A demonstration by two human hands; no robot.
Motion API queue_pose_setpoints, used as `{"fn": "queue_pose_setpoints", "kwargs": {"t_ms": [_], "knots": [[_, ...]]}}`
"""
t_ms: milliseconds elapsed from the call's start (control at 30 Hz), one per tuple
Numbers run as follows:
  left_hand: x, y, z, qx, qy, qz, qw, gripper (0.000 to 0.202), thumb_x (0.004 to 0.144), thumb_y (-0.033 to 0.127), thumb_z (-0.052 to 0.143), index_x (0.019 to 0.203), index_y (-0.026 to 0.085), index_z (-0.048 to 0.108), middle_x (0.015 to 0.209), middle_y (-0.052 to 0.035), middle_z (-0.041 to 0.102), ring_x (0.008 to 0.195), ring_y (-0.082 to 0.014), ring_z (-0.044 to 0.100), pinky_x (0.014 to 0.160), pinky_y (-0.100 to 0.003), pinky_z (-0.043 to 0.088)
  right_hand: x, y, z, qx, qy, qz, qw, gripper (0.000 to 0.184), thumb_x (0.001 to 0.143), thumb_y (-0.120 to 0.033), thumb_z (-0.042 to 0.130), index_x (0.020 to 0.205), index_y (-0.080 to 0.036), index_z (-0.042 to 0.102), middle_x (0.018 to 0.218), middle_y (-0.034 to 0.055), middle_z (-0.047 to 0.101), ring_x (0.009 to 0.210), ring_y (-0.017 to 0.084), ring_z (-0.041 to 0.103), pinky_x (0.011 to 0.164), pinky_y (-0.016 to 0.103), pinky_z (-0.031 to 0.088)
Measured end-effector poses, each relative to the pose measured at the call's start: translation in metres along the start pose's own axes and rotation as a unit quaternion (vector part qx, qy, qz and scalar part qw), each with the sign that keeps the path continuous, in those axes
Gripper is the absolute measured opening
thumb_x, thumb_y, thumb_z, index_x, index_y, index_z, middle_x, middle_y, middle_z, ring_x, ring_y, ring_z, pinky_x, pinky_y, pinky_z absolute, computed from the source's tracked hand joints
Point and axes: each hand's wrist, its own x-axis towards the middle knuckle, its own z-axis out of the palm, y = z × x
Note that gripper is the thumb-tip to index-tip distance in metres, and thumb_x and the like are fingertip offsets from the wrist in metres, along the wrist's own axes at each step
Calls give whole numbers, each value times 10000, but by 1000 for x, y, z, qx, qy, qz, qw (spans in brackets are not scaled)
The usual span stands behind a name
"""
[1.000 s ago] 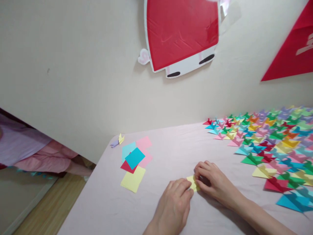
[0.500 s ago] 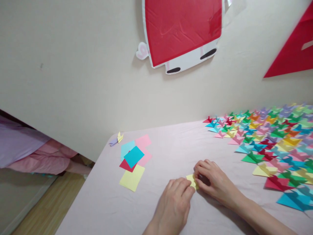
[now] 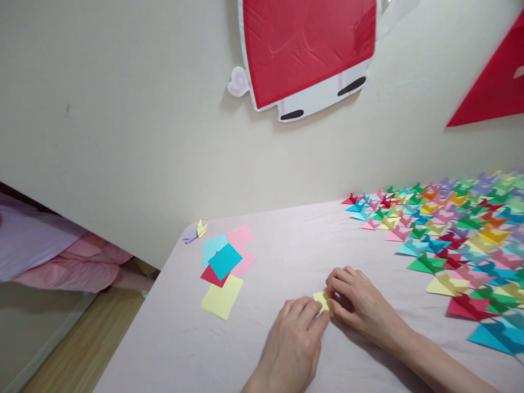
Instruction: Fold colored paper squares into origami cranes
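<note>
The left hand [image 3: 292,344] and the right hand [image 3: 360,308] meet on the pink table [image 3: 286,240], bent fingers pinched tight on a little yellow paper [image 3: 322,300] between them. Flat paper squares [image 3: 224,263] lie at 10 o'clock from it, and rows of folded paper shapes [image 3: 450,240] spread out at 2 o'clock.

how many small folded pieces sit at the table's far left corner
2: a purple piece nearest the edge, and a yellow piece just right of it, both beyond the flat paper sheets. None seems hidden.
</note>
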Motion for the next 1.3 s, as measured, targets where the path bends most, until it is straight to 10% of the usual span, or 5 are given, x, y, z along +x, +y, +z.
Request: {"fn": "queue_pose_setpoints", "kwargs": {"t_ms": [1300], "knots": [[0,10,-2,25,-15,-27,999,407,918,74,445,1306,184,496,1224,-70,609,1136,-236,514,934,-400,455,-2,1,-4,54,-14,52,997,202,736,-143,570,919,-226,552,940,44,640,875,230,537,796,382,415]]}}
